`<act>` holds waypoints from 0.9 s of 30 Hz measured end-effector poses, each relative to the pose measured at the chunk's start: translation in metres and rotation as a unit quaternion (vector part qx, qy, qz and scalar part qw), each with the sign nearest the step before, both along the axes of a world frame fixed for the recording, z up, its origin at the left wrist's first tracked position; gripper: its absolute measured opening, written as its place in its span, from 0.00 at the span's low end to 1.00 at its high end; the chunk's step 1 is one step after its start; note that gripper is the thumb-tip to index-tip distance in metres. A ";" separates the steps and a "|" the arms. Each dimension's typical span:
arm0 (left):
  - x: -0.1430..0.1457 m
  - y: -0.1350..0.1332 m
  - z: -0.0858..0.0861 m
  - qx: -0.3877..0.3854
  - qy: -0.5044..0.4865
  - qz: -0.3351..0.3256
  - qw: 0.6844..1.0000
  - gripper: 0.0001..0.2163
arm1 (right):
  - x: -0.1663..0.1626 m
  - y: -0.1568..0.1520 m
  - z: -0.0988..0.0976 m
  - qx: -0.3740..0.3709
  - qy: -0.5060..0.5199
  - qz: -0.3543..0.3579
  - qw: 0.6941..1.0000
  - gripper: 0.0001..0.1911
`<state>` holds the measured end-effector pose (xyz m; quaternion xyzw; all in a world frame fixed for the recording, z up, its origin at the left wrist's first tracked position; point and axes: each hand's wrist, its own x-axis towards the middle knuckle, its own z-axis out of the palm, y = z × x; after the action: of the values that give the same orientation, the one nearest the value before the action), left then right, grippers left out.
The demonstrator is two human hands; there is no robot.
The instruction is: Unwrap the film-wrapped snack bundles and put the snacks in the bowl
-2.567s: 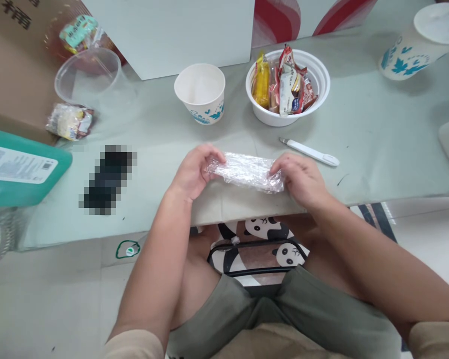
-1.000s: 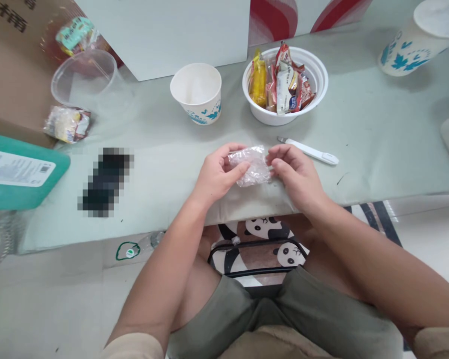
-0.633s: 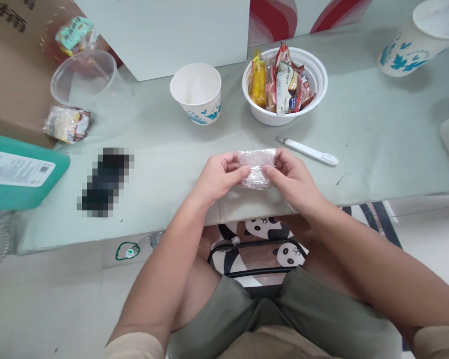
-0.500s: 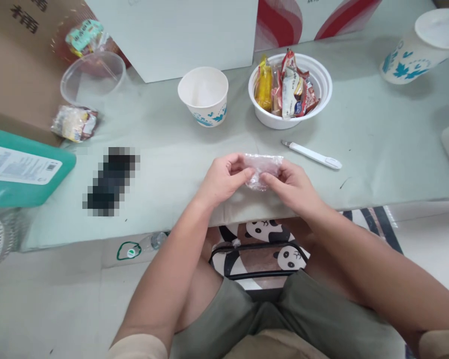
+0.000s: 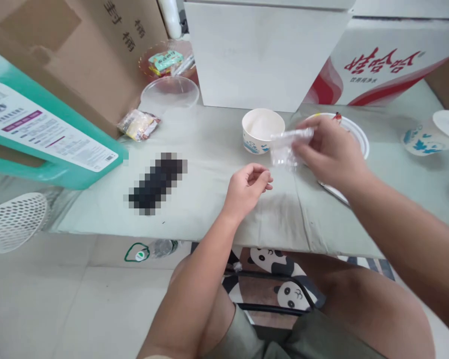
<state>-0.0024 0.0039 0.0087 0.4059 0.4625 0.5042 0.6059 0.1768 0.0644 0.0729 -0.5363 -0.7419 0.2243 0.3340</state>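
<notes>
My right hand is raised above the table and pinches a folded piece of clear plastic wrap, which hangs between the paper cup and the white bowl. The hand covers most of that bowl. My left hand rests low over the table's front part with its fingers loosely curled and nothing in them. A white tool is mostly hidden under my right forearm.
A clear plastic tub, a snack packet and a cardboard box stand at the back left. A teal container lies at the left, a lidded paper cup at the right. A blurred dark object lies on the table.
My left hand has let go of the plastic wrap. My right hand has carried the folded wrap up and away toward the bowl. The camera has swung to the left.
</notes>
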 end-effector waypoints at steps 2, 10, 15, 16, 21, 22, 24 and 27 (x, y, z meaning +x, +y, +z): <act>-0.006 0.000 0.002 -0.010 0.012 0.010 1.000 0.08 | -0.017 0.036 0.019 0.002 -0.071 -0.052 0.996 0.18; -0.005 -0.004 0.004 0.020 0.036 -0.041 0.998 0.07 | -0.065 0.116 0.004 -0.063 -0.310 0.016 0.949 0.20; -0.011 -0.007 0.004 0.022 0.043 -0.029 0.998 0.07 | -0.060 0.136 -0.030 0.020 -0.285 0.074 0.955 0.15; -0.013 -0.007 0.005 0.022 0.036 -0.023 0.999 0.07 | -0.058 0.141 -0.035 0.004 -0.276 0.086 0.957 0.16; -0.027 -0.008 0.007 0.024 0.004 0.010 1.000 0.08 | -0.053 0.165 -0.055 -0.120 -0.321 0.142 0.929 0.17; -0.031 -0.007 0.008 0.022 -0.006 0.020 1.000 0.08 | -0.054 0.171 -0.056 -0.128 -0.321 0.146 0.927 0.16; -0.038 -0.006 0.009 0.011 -0.040 0.057 0.998 0.05 | -0.061 0.181 -0.051 -0.135 -0.311 0.144 0.930 0.19; -0.051 -0.002 0.013 -0.012 -0.108 0.168 0.980 0.09 | -0.086 0.183 -0.024 -0.104 -0.296 0.128 0.941 0.26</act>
<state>-0.0536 0.0023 0.0217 0.2583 0.4618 0.6340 0.5639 0.0912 0.2471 0.0488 -0.5106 -0.8423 0.1724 0.0095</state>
